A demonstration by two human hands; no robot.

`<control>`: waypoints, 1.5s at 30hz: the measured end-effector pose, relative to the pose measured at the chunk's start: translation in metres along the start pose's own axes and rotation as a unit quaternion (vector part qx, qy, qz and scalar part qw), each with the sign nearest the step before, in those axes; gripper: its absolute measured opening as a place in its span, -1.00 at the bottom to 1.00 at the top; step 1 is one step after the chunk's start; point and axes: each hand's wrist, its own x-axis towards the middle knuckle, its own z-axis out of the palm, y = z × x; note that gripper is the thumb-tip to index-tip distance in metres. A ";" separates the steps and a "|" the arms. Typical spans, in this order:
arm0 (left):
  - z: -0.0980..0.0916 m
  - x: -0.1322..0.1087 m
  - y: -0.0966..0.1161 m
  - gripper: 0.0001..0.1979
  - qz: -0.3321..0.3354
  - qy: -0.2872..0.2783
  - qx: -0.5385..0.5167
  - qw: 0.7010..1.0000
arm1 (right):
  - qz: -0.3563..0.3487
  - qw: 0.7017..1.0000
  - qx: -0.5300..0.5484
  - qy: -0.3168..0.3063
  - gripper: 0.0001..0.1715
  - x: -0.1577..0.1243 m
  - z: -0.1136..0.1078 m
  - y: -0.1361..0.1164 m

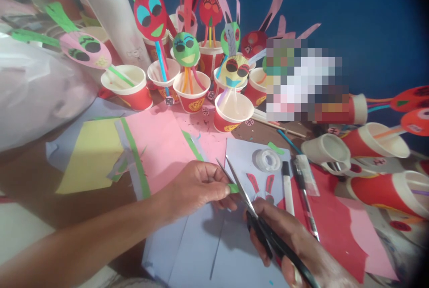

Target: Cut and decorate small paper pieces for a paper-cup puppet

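Observation:
My left hand (197,187) pinches a small piece of green paper (233,188) between thumb and fingers. Black-handled scissors (250,203) are in my right hand (284,230), its fingers wrapped round the handles. The blades are slightly apart, pointing up and to the left, and they pass beside the green piece. Beneath both hands lie light blue paper sheets (197,243). Just beyond the scissors, two small red ear-shaped cutouts (254,182) rest on the blue paper near a roll of clear tape (268,160).
Red and white paper cups (192,95) with decorated paper faces on straws stand along the back and right. Markers (305,189) and red paper (338,230) lie at right. Pink (161,136) and yellow paper (92,154) lie left, near a white plastic bag (40,91).

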 end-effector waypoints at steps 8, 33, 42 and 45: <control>-0.001 0.000 0.002 -0.90 0.001 -0.007 0.031 0.999 | 0.046 0.999 -0.005 0.013 -0.07 -0.001 -0.002 -0.012; -0.002 0.004 0.002 -0.90 -0.057 0.032 0.099 0.993 | 0.056 0.993 -0.062 0.078 -0.26 -0.009 -0.013 -0.008; -0.003 0.005 0.002 -0.91 -0.056 0.010 0.089 0.994 | 0.075 0.994 -0.018 0.078 -0.29 -0.010 -0.018 -0.004; -0.004 0.005 0.001 -0.90 -0.054 0.002 0.090 0.994 | 0.071 0.994 -0.016 0.081 -0.27 -0.012 -0.021 -0.004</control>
